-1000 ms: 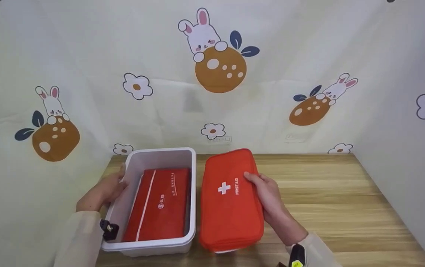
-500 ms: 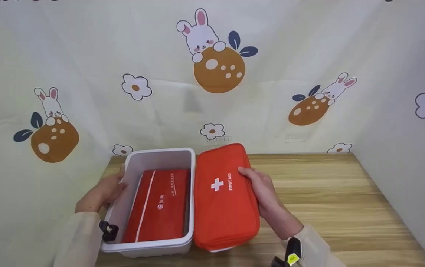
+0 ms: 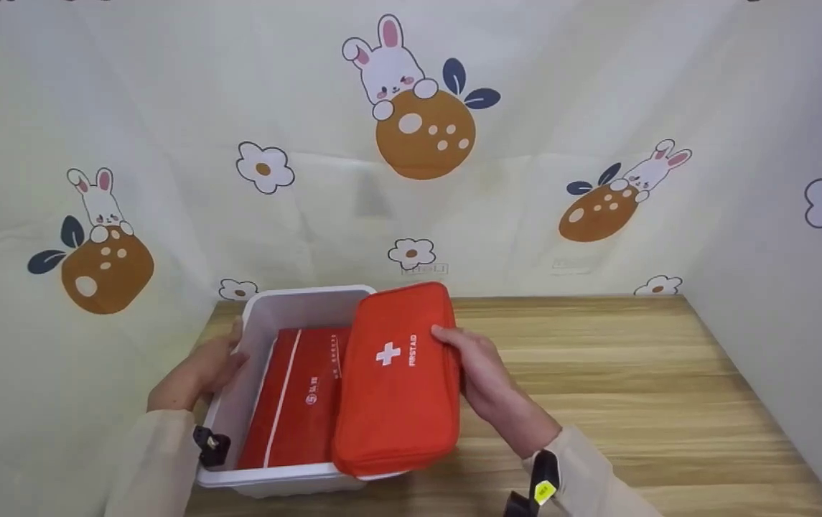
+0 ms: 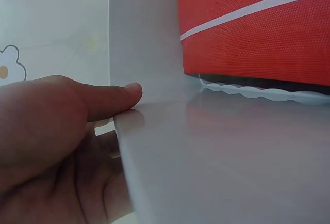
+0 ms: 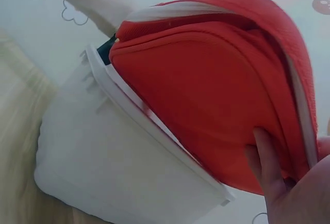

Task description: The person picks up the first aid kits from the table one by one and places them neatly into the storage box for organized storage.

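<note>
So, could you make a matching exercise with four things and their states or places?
Things:
1. pouch
2. bin
3. flat red case
4. left hand

States:
a. lies inside the bin
b. held by the right hand, over the bin's right rim
c. white, stands on the table
d. grips the bin's left wall

Pairs: 1-b, 2-c, 3-a, 4-d
</note>
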`<state>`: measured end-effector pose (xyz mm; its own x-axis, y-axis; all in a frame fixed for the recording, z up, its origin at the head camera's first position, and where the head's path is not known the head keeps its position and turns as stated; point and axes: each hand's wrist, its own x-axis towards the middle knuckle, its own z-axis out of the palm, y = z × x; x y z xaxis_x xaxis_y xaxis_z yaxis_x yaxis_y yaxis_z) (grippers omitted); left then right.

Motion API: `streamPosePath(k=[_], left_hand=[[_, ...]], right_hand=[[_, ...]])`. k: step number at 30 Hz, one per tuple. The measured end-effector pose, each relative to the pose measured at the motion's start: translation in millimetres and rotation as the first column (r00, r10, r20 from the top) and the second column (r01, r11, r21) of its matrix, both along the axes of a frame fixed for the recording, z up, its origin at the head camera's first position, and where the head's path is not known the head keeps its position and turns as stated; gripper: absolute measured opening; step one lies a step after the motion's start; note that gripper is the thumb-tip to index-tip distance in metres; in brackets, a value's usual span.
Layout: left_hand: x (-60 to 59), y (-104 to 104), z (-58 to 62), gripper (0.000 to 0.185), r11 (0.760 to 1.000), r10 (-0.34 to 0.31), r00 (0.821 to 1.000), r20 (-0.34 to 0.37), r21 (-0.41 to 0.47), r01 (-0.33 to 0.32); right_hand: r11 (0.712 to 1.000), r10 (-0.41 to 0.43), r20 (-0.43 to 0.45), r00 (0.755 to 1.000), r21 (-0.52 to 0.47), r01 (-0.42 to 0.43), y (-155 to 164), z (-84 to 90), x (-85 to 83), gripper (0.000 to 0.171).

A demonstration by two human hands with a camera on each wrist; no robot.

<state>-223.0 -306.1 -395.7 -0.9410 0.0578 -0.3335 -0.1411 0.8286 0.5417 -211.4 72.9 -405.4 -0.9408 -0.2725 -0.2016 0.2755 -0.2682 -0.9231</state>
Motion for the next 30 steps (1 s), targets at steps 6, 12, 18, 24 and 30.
streamPosePath(k=[6, 12, 18, 24, 30], left_hand=[[-1.7, 0, 1.2, 0.068, 0.999, -0.029, 1.0, -0.01, -0.023, 0.029], [-2.7, 1, 1.2, 0.069, 0.998, -0.053, 0.999, -0.008, -0.025, 0.052], [-3.3, 2, 1.2, 0.068, 0.999, -0.003, 1.0, 0.028, 0.036, 0.002], [-1.2, 1, 0.6, 0.068, 0.999, -0.043, 0.999, -0.028, -0.03, 0.042], [0.4, -1, 0.1, 0.068, 1.0, 0.009, 1.0, 0.015, 0.022, -0.009]], right_hand=[[0.997, 0.082, 0.005, 0.997, 0.002, -0.082, -13, -2.6, -6.2, 0.044], [0.993, 0.115, 0.014, 0.993, -0.002, -0.115, -29, -2.5, -11.8, 0.045], [0.992, 0.124, 0.005, 0.992, 0.024, -0.124, -43, -6.1, -15.1, 0.045], [0.993, 0.11, 0.023, 0.994, 0.044, -0.111, -58, -9.5, -15.9, 0.042], [0.994, 0.093, 0.004, 0.996, 0.058, -0.093, -74, -10.0, -17.5, 0.037]])
